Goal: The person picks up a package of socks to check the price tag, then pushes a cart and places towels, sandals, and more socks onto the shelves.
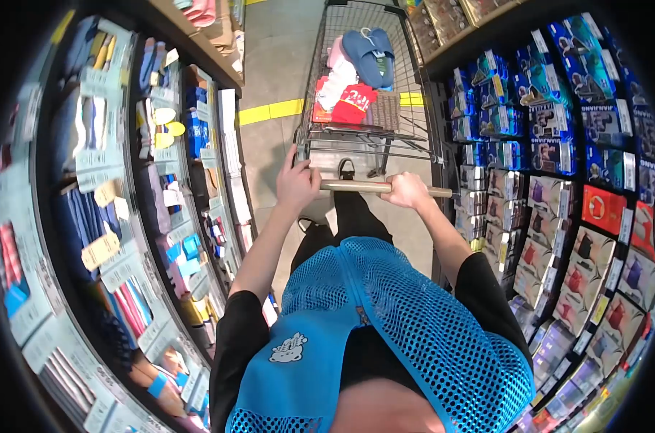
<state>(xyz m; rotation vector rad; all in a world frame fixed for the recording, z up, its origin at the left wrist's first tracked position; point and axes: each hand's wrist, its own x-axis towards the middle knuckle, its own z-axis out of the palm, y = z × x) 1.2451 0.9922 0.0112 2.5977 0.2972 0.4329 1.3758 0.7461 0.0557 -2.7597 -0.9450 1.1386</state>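
A shopping cart (417, 65) stands in front of me, its long handle bar (356, 186) crossing before my body. My left hand (297, 183) is closed at the bar's left end, with one finger stretched up along the cart's frame. Toward the bar's right side, my right hand (405, 190) wraps around it. Inside the cart lies a pair of blue slippers (369, 58) on a small hanger. Below them are a white and pink soft bundle (337, 81), a red packaged item (354, 102) with yellow lettering and a brown woven-looking item (385, 112).
Shelves of folded clothing (96, 209) line the left side. On the right hang several blue packages (551, 130) and boxed garments (537, 245), close to the cart's right side. A yellow floor stripe (270, 112) crosses the aisle ahead.
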